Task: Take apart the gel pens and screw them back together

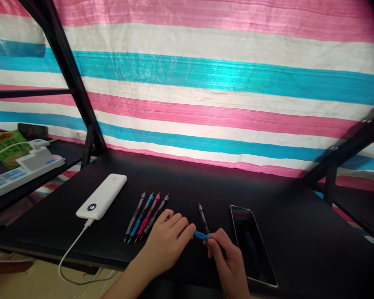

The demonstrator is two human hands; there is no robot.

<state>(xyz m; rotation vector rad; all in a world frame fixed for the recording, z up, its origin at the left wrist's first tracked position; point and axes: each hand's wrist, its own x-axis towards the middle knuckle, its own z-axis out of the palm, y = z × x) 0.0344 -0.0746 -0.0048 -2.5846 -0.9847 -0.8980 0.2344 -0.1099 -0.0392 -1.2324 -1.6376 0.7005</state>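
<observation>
A blue pen [201, 235] spans the gap between my two hands above the black table, and only its middle shows. My left hand [170, 238] is closed around its left end, fingers curled over it. At its right end, my right hand [227, 255] pinches it between thumb and fingers. Just beyond the blue pen lies a clear pen with a dark tip [202, 216], its near end partly hidden. Left of my left hand, a grey pen [135, 218], a blue pen [141, 216], a red pen [148, 215] and a black pen [156, 214] lie side by side.
A white power bank [102, 196] with a plugged-in white cable [69, 249] lies on the table [187, 178] at left. A smartphone [252, 245] lies close right of my right hand. Black frame bars [71, 83] flank the table. A power strip [25, 176] sits far left.
</observation>
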